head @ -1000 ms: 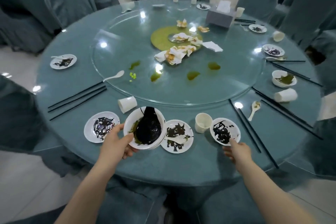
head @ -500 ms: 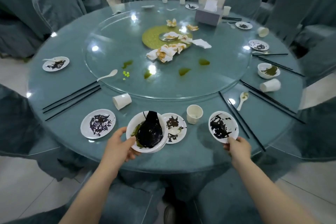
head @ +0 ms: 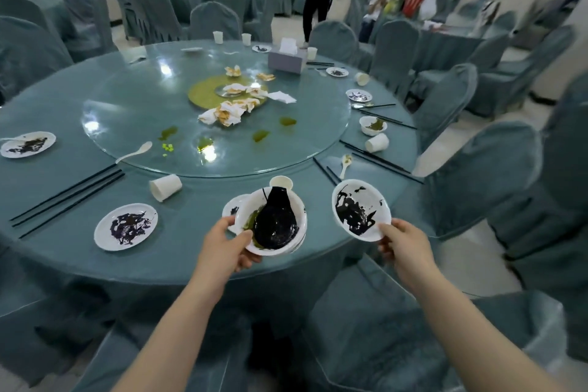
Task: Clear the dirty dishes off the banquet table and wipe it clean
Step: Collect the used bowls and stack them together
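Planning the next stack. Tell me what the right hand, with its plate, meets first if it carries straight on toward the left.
Likely the stacked bowls held in the left hand: the right hand and its smeared plate sit just beside them, though depth is unclear.

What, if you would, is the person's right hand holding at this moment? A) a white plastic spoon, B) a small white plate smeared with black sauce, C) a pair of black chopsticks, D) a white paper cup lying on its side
B: the right hand grips the rim of the small white plate smeared with black sauce, lifted and tilted above the edge of the round teal banquet table.
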The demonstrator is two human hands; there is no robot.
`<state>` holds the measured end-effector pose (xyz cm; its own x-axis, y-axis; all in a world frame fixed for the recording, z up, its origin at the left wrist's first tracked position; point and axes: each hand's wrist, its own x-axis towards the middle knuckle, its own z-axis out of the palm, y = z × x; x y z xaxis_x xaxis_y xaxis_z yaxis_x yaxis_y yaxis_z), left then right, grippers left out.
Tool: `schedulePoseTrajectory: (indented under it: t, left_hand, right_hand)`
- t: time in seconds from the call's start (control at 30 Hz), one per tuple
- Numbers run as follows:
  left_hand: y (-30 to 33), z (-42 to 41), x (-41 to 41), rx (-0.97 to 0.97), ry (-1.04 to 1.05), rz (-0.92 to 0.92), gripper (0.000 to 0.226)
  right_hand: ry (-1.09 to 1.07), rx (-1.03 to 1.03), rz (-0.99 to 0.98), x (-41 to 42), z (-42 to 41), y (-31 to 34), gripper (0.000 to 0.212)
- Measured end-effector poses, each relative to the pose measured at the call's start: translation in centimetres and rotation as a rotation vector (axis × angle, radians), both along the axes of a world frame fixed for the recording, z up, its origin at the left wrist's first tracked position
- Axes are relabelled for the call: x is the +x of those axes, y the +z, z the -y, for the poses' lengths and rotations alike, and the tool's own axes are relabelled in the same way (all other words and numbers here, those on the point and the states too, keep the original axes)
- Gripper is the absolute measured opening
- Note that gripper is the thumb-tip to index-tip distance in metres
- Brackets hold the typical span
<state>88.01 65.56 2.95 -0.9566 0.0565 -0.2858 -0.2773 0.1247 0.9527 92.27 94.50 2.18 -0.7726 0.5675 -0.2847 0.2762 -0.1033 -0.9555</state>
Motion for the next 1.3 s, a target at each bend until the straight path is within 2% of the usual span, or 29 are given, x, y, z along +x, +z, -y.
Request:
schedulePoseTrajectory:
  t: [0.33,0.53,0.7,0.8,0.97,1.17,1.3]
  left_hand:
    - [1.5,-12.3,4.6,-0.025,-0.240,-0.074,0.030]
    - [2.5,-25.4,9.7,0.025,-0.382,-0.105,0.028]
    - [2.4,-37.9,15.9,0.050,-0.514,-0.127,0.027]
    - [2.1,-44.1,19.1,0.094,-0.592,-0.136,0.027]
    - [1.8,-53.2,23.6,0.045,-0.696,-0.090,0.028]
    - [1.9,-62.4,26.7,-0.012,-0.874,-0.114,0.034]
    - [1.6,-67.5,27.0,-0.005,-0.931,-0.115,0.035]
  right_hand:
    - [-0.130,0.005,-0.101,10.4,-8.9,4.2,0.016]
    - [-0.215,0.025,-0.186,19.0,-17.7,7.2,0.015]
    - [-0.250,0.100,-0.176,26.1,-27.6,9.1,0.016]
    - [-0.225,0.165,-0.153,29.2,-32.1,9.1,0.016]
    - [-0.248,0.181,-0.082,33.9,-38.2,8.4,0.014]
    - [-0.424,0.288,-0.005,37.5,-45.5,6.3,0.013]
    - [-0.383,0.161,0.018,37.3,-49.8,4.9,0.030]
